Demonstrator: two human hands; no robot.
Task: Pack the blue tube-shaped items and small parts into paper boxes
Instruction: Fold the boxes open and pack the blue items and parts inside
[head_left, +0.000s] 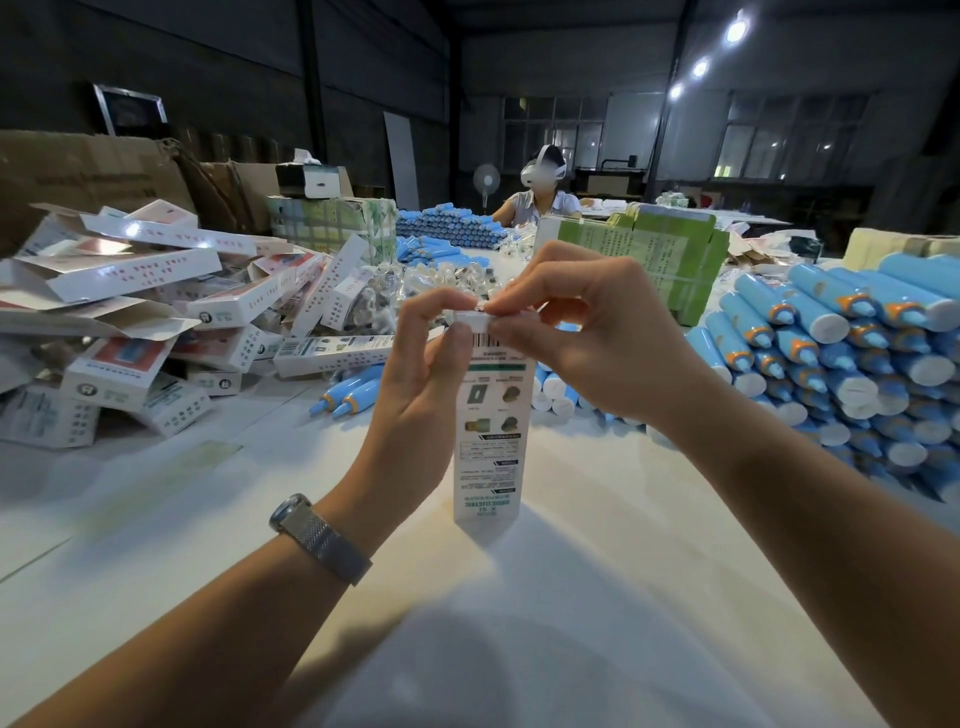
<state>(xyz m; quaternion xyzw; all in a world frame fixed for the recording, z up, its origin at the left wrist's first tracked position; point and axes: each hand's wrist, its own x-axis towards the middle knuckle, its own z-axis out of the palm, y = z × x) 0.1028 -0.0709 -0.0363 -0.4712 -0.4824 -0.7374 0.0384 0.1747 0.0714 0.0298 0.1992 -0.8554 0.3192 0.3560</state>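
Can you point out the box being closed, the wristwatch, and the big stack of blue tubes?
paper box (488, 441): head view, on its printed front panel.
wristwatch (291, 512): head view, on its round face.
stack of blue tubes (852, 364): head view, on a tube body mid-pile.

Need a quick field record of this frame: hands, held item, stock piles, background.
left hand: grips upper end of paper box, fingertips at top flap
right hand: pinches top flap of the same box
paper box: upright, bottom end on white table
box contents: cannot tell
blue tubes: large stack, right side
packed boxes: loose pile, left side
small parts: clear bagged heap, centre back
second person: seated at far end, wearing headset
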